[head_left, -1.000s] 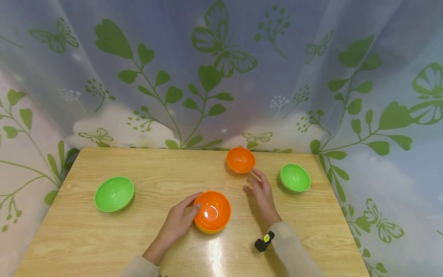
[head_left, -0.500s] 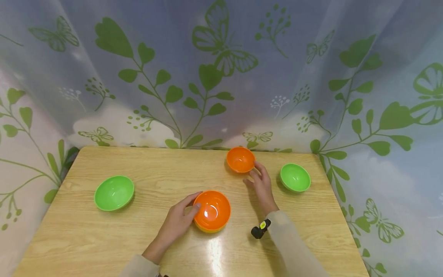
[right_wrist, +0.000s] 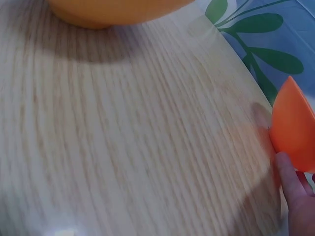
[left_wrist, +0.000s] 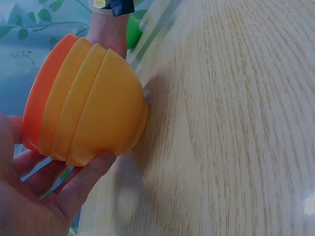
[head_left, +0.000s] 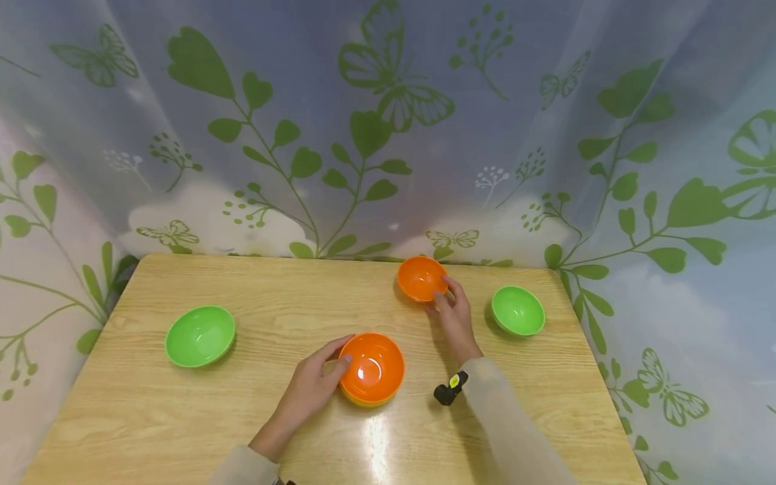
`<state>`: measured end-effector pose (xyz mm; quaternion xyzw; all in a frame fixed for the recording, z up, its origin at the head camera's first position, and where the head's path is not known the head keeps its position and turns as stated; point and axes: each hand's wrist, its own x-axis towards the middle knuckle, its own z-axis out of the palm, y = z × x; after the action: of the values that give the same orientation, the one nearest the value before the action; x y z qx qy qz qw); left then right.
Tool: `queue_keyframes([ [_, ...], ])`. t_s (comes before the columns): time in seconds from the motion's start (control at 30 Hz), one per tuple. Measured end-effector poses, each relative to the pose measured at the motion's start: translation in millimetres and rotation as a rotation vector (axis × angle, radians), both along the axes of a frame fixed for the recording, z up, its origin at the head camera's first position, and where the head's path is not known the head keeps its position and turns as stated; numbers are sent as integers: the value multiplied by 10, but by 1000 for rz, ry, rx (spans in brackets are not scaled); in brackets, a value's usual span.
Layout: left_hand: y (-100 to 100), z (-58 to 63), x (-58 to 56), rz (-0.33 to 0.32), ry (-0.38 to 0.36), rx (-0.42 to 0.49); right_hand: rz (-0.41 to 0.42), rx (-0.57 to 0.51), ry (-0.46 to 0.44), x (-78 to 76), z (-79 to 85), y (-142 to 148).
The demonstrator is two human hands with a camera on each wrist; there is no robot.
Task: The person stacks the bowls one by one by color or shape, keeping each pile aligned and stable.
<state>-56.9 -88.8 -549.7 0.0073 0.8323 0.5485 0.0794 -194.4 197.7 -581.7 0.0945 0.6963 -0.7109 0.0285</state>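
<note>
My left hand (head_left: 312, 386) grips a stack of nested bowls at its left side, thumb over the rim. On top of the stack is an orange bowl (head_left: 378, 364); below it show yellow bowls (left_wrist: 109, 108) in the left wrist view. My right hand (head_left: 456, 323) is at the near right side of another orange bowl (head_left: 419, 277) by the table's back edge, its fingers curled round the rim. One fingertip lies against that bowl's lower wall in the right wrist view, where the other fingers are partly hidden or cut off.
A green bowl (head_left: 200, 337) stands on the left of the wooden table (head_left: 291, 289). Another green bowl (head_left: 518, 311) is to the right of my right hand. Behind the table hangs a curtain (head_left: 273, 202) printed with leaves and butterflies.
My right hand has moved forward and left, from beside the far orange bowl onto its rim. The left hand and the stack have stayed in place.
</note>
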Motion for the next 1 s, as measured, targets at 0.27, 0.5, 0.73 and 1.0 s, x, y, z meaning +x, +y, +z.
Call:
queue_keyframes([
  [0.27,-9,-15,6,-4,17,1,-40,10,-16,-45,7,-107],
  [0.5,-1,-8,7,-2,18,5,-61,-7,-12,-32,30,-115],
  [0.73,4,-8,5,-7,20,15,-55,-20,1,32,63,-106],
  [1.0,2,-9,3,-5,19,9,-4,31,-5,138,121,-61],
])
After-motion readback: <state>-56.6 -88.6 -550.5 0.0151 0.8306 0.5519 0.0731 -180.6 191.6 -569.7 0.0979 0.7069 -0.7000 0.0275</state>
